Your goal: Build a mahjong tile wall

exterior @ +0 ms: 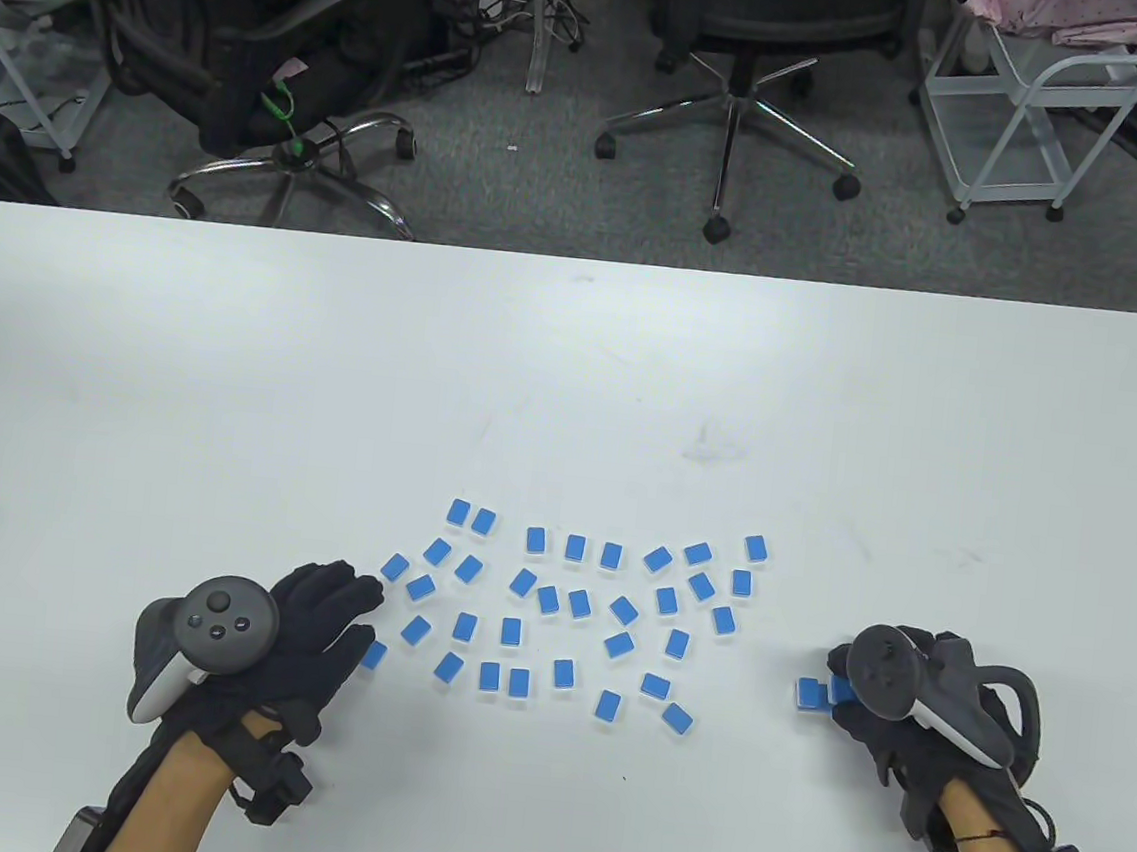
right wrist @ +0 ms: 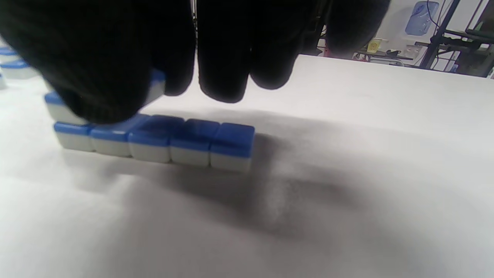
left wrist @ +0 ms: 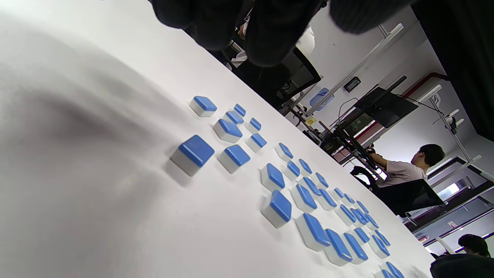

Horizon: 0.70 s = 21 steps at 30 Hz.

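Several blue-backed mahjong tiles [exterior: 572,602] lie scattered flat on the white table [exterior: 574,366]. My left hand [exterior: 355,606] lies flat at the cluster's left edge with fingers straight; one tile [exterior: 373,655] peeks out beside them. In the left wrist view its fingertips [left wrist: 266,34] hang above the nearest tile [left wrist: 192,154]. My right hand [exterior: 841,668] is at the right, over a short row of tiles [right wrist: 154,144] standing side by side. It pinches a tile [right wrist: 156,85] on top of the row's left end; thumb and fingers [right wrist: 224,50] hide most of it.
Beyond the table's far edge stand two office chairs [exterior: 737,81] and a white wire cart [exterior: 1030,119]. The left wrist view shows a seated person [left wrist: 405,173] and desks in the background. Bare table stretches behind and to both sides of the tiles.
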Each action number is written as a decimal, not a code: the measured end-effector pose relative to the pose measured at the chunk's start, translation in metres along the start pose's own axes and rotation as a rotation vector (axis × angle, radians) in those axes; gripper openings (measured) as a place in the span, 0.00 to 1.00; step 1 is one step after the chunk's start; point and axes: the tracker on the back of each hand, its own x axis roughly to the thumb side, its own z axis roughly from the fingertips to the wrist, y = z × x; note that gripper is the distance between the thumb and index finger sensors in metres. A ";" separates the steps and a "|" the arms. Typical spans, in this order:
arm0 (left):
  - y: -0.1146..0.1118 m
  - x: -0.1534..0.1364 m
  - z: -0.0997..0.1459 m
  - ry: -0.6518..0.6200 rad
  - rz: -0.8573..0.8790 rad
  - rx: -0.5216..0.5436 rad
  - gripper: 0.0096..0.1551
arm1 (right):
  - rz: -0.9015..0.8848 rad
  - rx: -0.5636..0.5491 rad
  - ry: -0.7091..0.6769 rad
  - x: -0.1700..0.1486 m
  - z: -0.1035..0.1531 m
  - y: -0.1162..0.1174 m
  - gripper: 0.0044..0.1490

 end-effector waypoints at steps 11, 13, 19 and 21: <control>0.000 0.000 0.000 -0.003 -0.003 -0.002 0.38 | 0.021 0.001 -0.014 0.006 -0.002 0.004 0.35; 0.000 0.000 0.000 -0.003 -0.003 -0.003 0.38 | 0.024 0.002 -0.015 0.006 -0.002 0.005 0.35; 0.000 0.000 0.000 -0.004 -0.004 -0.002 0.38 | 0.021 0.004 -0.019 0.007 -0.002 0.005 0.35; -0.001 0.000 0.000 -0.004 -0.005 -0.003 0.38 | 0.017 0.008 -0.022 0.007 -0.002 0.006 0.35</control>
